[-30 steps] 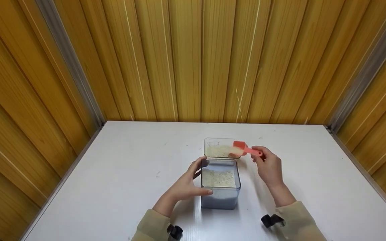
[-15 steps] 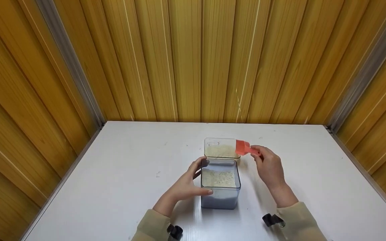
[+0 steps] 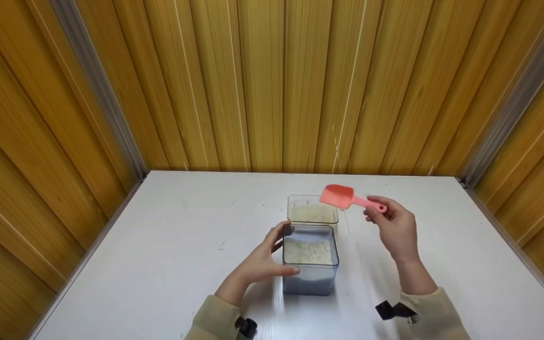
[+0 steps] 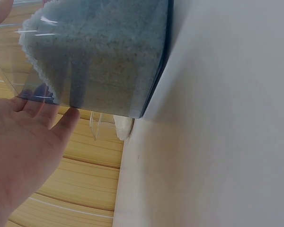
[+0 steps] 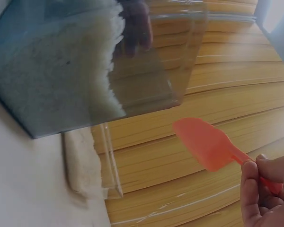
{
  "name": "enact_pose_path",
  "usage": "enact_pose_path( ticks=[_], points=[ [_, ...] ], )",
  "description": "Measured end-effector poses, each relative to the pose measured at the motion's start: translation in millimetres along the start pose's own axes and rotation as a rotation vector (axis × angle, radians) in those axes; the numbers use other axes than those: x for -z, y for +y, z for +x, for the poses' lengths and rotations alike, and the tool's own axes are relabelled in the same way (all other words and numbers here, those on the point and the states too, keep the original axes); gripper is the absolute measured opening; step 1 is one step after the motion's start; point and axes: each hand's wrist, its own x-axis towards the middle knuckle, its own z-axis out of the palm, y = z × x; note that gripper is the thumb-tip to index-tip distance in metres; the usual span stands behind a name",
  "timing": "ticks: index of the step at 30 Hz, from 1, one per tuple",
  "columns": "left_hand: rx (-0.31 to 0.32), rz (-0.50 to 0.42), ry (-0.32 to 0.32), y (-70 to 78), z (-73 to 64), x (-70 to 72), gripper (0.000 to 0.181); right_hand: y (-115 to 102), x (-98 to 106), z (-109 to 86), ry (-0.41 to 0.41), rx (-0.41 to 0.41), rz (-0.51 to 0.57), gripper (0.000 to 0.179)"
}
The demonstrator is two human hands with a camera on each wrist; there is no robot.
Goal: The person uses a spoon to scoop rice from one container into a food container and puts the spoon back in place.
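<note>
Partly, the right fingers [image 5: 249, 189] hide the scoop handle [image 3: 363, 202].

At seven o'clock my left sleeve [image 3: 210, 317] is beige, with a black wrist camera [image 3: 249, 327]; at five, my right sleeve [image 3: 435, 314] matches, its black camera [image 3: 386, 310] angular.

Blue-tinted clear rectangular plastic bin [image 3: 309, 279] on flat white table [image 3: 158, 245], pale grains [image 3: 308, 253] inside. Clear rectangular plastic box [image 3: 295, 200] just behind it, more grains [image 3: 310, 214] in there. Bare left hand [image 3: 266, 262] at bin's left. Bare right hand [image 3: 396, 231] right of box, coral plastic scoop [image 3: 337, 196] in it, blade leftward.
</note>
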Motion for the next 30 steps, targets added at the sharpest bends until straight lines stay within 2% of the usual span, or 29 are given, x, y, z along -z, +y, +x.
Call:
enact_pose_path(
  ticks=[6, 15, 19, 24, 30],
  points=[
    [-0.009, -0.008, -0.002, 0.6, 0.0, 0.5, 0.108, -21.8, 11.3, -9.0, -0.106, 0.045, 0.052, 0.030],
    [-0.011, -0.005, 0.002, 0.4, 0.5, 0.6, 0.106, -39.0, 19.7, -26.3, -0.343, 0.296, -0.033, 0.020],
    [-0.001, 0.001, 0.009, 0.8, 0.2, 0.2, 0.105, -41.8, 20.2, -31.5, -0.436, 0.371, -0.105, 0.021],
    [0.003, 0.019, 0.015, 0.9, 0.1, -0.4, 0.104, -42.9, 18.3, -34.2, -0.499, 0.413, -0.210, 0.018],
    [-0.004, 0.030, 0.016, 0.4, 0.4, -0.8, 0.104, -44.2, 11.2, -38.1, -0.520, 0.482, -0.323, 0.018]
  ],
)
